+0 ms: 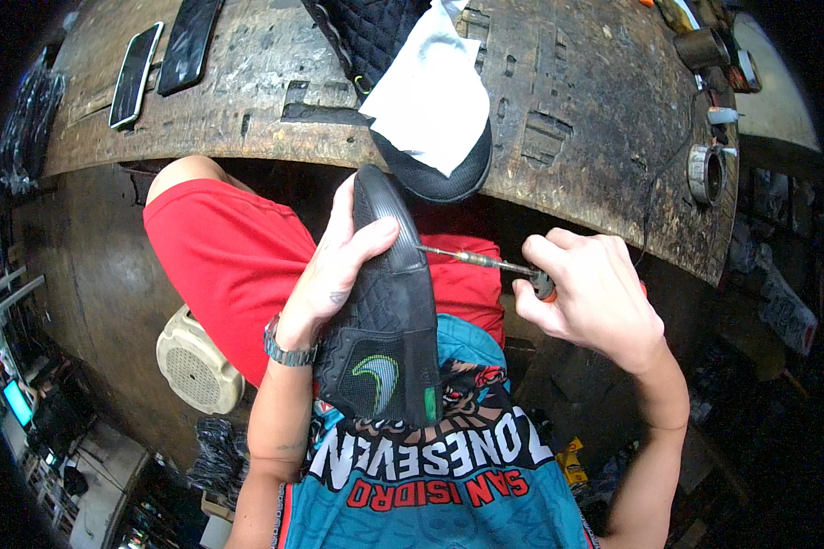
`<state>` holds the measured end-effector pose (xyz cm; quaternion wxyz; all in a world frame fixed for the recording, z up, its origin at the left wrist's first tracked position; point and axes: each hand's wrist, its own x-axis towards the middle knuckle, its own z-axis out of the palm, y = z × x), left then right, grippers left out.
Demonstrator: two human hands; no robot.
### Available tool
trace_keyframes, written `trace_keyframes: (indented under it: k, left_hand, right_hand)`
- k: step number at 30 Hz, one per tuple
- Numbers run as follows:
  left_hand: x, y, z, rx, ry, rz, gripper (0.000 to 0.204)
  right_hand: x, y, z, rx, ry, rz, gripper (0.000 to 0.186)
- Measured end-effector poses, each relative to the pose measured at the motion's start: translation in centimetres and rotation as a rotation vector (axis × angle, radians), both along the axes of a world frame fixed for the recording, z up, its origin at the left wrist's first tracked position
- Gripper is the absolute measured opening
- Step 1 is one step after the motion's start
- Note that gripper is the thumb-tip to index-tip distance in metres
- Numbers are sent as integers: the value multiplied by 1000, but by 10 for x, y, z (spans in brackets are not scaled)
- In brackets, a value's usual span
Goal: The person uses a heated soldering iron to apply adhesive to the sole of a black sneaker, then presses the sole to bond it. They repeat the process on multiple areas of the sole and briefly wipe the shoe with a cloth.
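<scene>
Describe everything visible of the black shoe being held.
The black shoe is held side-on, toe toward the workbench. Its upper looks like textured fabric with a curved grey mark; the rubbery-looking sole edge is ridged near the toe, with a green patch near the heel. The left hand's grip wraps the forefoot; a slender metal tool seems to touch the sole edge.

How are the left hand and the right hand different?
The left hand holds the black shoe; the right hand grips a thin tool. The left hand has a watch at its wrist; the right hand shows none. Neither wears a glove, and both hold something.
</scene>
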<state>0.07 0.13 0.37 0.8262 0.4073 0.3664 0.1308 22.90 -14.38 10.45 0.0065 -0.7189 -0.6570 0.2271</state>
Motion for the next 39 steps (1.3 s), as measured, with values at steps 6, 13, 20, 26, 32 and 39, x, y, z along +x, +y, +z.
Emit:
trace_keyframes:
  k: [6, 13, 20, 26, 32, 39]
  left_hand:
    - [-1, 0, 1, 16, 20, -8, 77]
    - [-2, 1, 1, 31, 20, -26, 78]
    - [-1, 1, 0, 27, 9, -18, 77]
    - [-2, 0, 0, 12, -20, -12, 75]
    - [-1, 1, 0, 26, 3, -17, 75]
    - [0, -1, 4, 3, -2, -2, 75]
  right_hand:
    - [4, 2, -10, 19, 79, -33, 26]
    - [2, -2, -11, 48, 90, -8, 25]
    - [1, -1, -18, 64, 137, -26, 24]
    - [-1, -2, -24, 78, 159, -32, 24]
    - [0, -4, -28, 105, 190, -43, 24]
    - [0, -5, -28, 100, 187, -45, 23]
